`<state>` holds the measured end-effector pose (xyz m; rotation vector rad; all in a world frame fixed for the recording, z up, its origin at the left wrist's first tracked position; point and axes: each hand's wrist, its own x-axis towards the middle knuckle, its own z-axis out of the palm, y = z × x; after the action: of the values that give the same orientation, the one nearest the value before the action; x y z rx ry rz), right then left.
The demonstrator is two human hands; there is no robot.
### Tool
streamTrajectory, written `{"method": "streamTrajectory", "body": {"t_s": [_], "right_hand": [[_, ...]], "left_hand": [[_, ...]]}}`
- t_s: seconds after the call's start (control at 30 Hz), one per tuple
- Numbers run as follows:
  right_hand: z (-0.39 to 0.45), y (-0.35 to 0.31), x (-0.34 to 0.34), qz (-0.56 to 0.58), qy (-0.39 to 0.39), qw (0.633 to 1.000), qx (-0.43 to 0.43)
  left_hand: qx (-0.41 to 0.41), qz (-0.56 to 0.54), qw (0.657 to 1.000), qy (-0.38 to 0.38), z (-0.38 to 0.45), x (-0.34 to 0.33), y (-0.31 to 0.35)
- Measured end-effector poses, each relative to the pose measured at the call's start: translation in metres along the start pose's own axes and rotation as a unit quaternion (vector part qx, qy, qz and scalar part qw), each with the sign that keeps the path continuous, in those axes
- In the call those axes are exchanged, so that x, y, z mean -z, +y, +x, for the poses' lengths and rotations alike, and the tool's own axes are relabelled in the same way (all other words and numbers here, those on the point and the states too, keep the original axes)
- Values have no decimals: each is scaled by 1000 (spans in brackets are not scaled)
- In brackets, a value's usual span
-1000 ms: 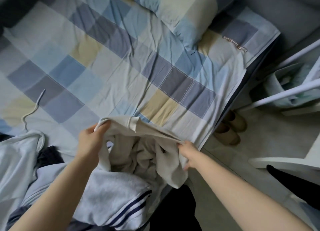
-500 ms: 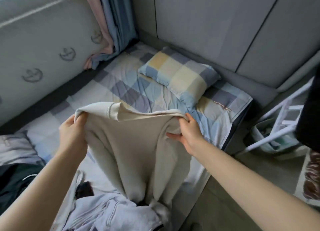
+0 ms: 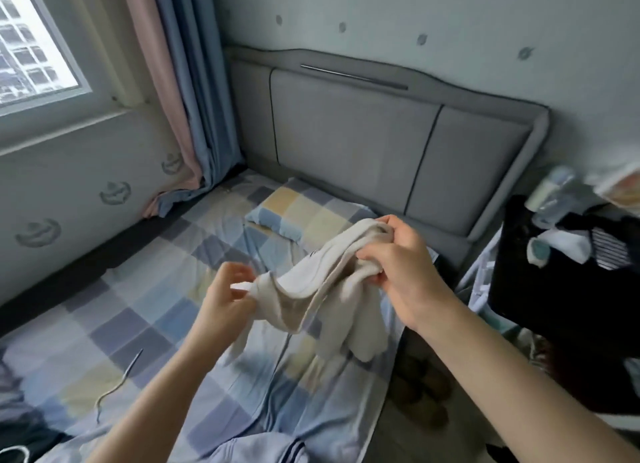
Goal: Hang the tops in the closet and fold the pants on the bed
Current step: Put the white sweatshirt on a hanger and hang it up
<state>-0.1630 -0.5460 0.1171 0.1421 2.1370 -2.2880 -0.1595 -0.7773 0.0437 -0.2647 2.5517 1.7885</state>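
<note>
A cream garment (image 3: 322, 289) hangs in the air above the checked bed (image 3: 145, 310), bunched and drooping between both hands. My right hand (image 3: 398, 265) grips its bunched upper end in a fist. My left hand (image 3: 225, 296) pinches a lower corner of the cloth at its left edge. Whether the garment is a top or pants cannot be told. A pale grey garment with dark stripes (image 3: 263, 450) lies at the near edge of the bed, and dark clothes (image 3: 17, 428) lie at the lower left.
A checked pillow (image 3: 298, 213) lies against the grey headboard (image 3: 381, 140). A window and curtains (image 3: 180, 91) stand at the left. A dark rack with clothes and bottles (image 3: 561, 254) stands at the right. Slippers (image 3: 422, 393) sit on the floor beside the bed.
The garment went from spread wide between both hands to bunched; my right hand gathered its top into a fist and my left shifted to a corner. The view tilted up toward the headboard.
</note>
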Motion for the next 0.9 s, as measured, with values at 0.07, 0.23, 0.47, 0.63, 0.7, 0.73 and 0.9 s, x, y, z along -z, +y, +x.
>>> {"method": "streamTrajectory", "body": {"t_s": [0.07,0.23,0.47,0.63,0.7,0.73,0.9], "right_hand": [[-10,-16,3,10,-4,1000,6],[-44,-43,26,-50,26,996,65],[-96,-79,121,-105,174,966,160],[-172,-87,216,-152,259,941,155],[-212,-90,255,-183,289,927,154],[-230,-91,271,-196,304,920,150],[-333,-94,359,-223,409,878,107]], "left_hand": [[-14,-69,991,-114,-14,-23,15],[-104,-24,976,-189,-33,-98,48],[-230,164,941,-186,-42,-184,73],[-281,267,887,-249,-70,-240,93],[-297,262,871,-290,-91,-263,112],[-301,241,861,-332,-103,-272,122],[-311,132,833,-439,-182,-348,163]]}}
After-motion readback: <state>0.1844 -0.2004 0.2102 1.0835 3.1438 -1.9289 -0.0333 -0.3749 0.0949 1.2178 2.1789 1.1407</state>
